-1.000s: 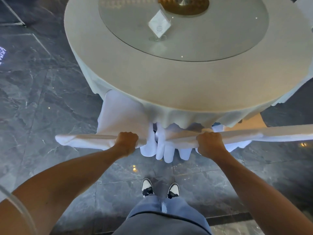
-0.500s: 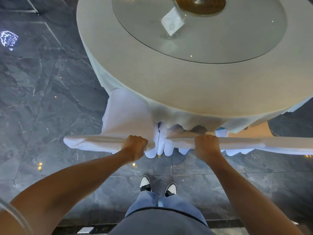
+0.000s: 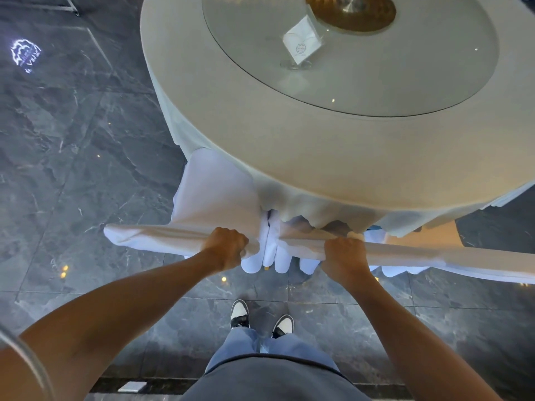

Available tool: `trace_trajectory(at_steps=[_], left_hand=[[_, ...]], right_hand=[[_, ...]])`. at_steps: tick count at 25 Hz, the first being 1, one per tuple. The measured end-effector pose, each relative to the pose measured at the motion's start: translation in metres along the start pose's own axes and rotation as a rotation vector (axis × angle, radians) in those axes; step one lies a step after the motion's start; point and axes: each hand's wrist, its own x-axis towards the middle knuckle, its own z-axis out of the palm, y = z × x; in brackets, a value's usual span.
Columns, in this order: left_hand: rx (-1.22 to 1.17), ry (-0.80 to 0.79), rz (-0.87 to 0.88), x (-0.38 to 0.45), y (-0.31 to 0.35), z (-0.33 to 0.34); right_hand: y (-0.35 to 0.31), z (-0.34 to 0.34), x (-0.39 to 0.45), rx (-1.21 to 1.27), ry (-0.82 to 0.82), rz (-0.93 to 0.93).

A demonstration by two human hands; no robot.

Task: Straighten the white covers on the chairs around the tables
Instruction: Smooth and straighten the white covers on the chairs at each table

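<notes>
Two chairs in white covers stand side by side, pushed in under the round table (image 3: 231,146). My left hand (image 3: 227,247) grips the top edge of the left chair's cover (image 3: 156,237) at its right end. My right hand (image 3: 344,254) grips the top edge of the right chair's cover (image 3: 434,256) at its left end. The left chair's covered seat (image 3: 214,192) reaches under the tablecloth. Folds of cover cloth (image 3: 272,250) hang between my hands. On the right chair a tan patch (image 3: 425,235) shows beyond the top edge.
The table carries a pale cloth, a glass turntable (image 3: 362,82) and a folded white napkin in a glass (image 3: 301,46). Dark marble floor (image 3: 86,169) lies all around. My shoes (image 3: 260,316) stand just behind the chairs. A projected light logo (image 3: 25,55) marks the floor at far left.
My view has shifted so the table and chairs sit further right in frame. Both hands keep their grip on the cover tops, a little closer to the table.
</notes>
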Motion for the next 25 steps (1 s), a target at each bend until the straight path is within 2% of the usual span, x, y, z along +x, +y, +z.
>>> trace_trajectory(at_steps=[6, 10, 13, 15, 18, 25], left_hand=[[-0.025, -0.061, 0.01, 0.013, 0.018, 0.002], [-0.083, -0.155, 0.155, 0.032, 0.036, -0.016], [0.021, -0.148, 0.107, 0.029, 0.039, -0.026], [0.072, -0.114, -0.06, 0.025, 0.036, -0.015], [0.045, -0.132, -0.239, 0.02, 0.048, 0.004], [0.043, -0.036, -0.375, -0.002, 0.055, 0.009]], right_hand=[[0.016, 0.001, -0.02, 0.125, 0.132, -0.098], [0.044, 0.023, -0.044, 0.26, 0.514, -0.19], [0.071, 0.03, -0.054, 0.229, 0.588, -0.111], [0.089, 0.027, -0.049, 0.24, 0.561, -0.12], [0.109, 0.019, -0.04, 0.256, 0.466, -0.237], [0.109, -0.002, -0.022, 0.262, 0.166, -0.34]])
